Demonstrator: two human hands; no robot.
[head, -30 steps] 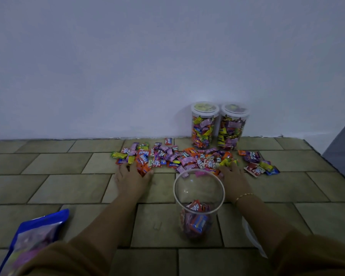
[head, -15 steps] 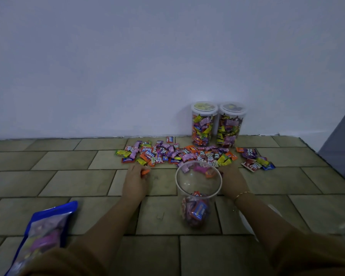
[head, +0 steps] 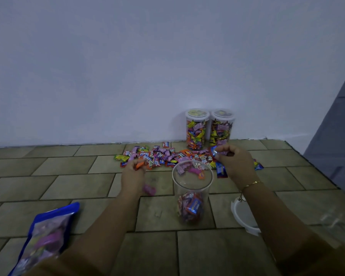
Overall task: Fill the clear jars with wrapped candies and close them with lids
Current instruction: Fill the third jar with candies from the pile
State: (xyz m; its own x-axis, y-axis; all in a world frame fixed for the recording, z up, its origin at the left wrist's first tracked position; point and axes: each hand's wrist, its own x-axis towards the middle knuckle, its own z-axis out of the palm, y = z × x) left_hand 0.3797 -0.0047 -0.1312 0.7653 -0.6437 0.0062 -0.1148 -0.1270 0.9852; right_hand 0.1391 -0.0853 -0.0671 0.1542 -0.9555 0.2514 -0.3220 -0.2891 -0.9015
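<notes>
An open clear jar (head: pixel 191 191) stands on the tiled floor between my arms, with a few wrapped candies at its bottom. Behind it lies a heap of loose wrapped candies (head: pixel 163 155). My left hand (head: pixel 134 173) is raised left of the jar and grips orange and pink candies; a pink one (head: pixel 149 189) is below it, in the air or on the tile. My right hand (head: pixel 234 161) is lifted right of the jar rim and grips blue and pink candies. A white lid (head: pixel 242 216) lies on the floor under my right forearm.
Two full, lidded jars (head: pixel 196 128) (head: pixel 221 129) stand against the white wall behind the heap. A blue candy bag (head: pixel 46 234) lies at the lower left. A grey surface (head: pixel 339 124) rises at the right edge.
Both hands have closed on candies from the heap and risen off the floor toward the jar. A pink candy now shows under my left hand.
</notes>
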